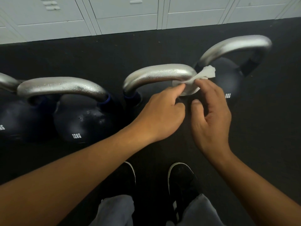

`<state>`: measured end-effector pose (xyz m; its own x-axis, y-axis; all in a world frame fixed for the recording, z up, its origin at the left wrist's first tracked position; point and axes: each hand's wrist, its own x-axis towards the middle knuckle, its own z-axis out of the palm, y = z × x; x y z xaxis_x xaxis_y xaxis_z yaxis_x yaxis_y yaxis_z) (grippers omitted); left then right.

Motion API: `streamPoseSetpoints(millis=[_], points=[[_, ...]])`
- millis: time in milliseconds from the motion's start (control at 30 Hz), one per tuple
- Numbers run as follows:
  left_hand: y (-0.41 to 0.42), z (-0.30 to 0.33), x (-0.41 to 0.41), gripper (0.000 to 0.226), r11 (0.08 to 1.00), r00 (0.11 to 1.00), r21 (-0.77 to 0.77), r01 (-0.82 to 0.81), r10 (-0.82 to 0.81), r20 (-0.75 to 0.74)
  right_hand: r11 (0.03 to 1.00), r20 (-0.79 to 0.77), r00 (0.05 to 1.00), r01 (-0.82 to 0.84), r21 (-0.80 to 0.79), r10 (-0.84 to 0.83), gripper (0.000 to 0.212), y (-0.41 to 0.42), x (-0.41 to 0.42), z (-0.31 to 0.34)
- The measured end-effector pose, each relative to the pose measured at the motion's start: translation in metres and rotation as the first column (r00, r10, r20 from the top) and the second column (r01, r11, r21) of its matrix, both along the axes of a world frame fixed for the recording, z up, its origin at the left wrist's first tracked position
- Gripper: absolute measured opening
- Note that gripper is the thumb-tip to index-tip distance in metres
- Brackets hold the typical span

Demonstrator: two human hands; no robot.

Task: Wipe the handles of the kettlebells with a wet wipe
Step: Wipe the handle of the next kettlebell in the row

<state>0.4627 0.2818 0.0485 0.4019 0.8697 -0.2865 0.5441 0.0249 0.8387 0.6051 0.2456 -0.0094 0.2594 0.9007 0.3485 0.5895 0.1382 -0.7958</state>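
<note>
Between both hands, the left hand (164,111) and right hand (210,115) are pinching the thin wet wipe (195,79) around the handle (159,74), and pulling hard is risking a tear.

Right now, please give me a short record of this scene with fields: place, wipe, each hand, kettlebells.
place: dark floor in front of grey lockers
wipe: white wet wipe draped on the right end of the middle handle
left hand: fingers pinch the wipe against the handle
right hand: fingers hold the wipe
kettlebells: 12KG kettlebell at left, 8KG kettlebell at right
</note>
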Motion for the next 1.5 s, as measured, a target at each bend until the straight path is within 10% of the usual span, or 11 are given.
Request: streamPoseSetpoints(millis=[200,433,667,867,1100,1333,1500], points=[[-0.017,-0.002,-0.012,0.062,0.97,0.999,0.242,-0.032,0.04,-0.032,0.955,-0.098,0.974,-0.22,-0.198,0.204,0.072,-0.009,-0.013,-0.016],[-0.037,-0.024,-0.033,0.058,0.7,0.966,0.713,-0.042,0.212,-0.15,0.909,-0.138,0.969,-0.241,-0.341,0.205,0.08,-0.006,-0.032,-0.02],[-0.032,-0.034,-0.053,0.077,0.752,0.873,0.635,0.178,0.177,-0.454,0.973,0.086,0.976,-0.185,-0.138,0.198,0.077,0.005,-0.048,-0.019],[-0.031,-0.043,-0.057,0.074,0.748,0.911,0.652,0.124,0.175,-0.374,0.929,-0.184,0.975,-0.178,-0.325,0.122,0.085,0.004,-0.042,-0.027],[-0.033,-0.047,-0.062,0.072,0.775,0.937,0.627,0.079,0.158,-0.313,0.971,0.146,0.964,-0.204,-0.124,0.221,0.08,0.006,-0.043,-0.023],[-0.035,-0.05,-0.062,0.075,0.788,0.942,0.613,0.058,0.159,-0.294,0.875,-0.243,0.963,-0.215,-0.433,0.116,0.088,0.004,-0.034,-0.034],[-0.036,-0.05,-0.062,0.075,0.791,0.946,0.61,0.058,0.152,-0.287,0.97,0.087,0.976,-0.184,-0.157,0.199,0.084,0.007,-0.043,-0.02]])
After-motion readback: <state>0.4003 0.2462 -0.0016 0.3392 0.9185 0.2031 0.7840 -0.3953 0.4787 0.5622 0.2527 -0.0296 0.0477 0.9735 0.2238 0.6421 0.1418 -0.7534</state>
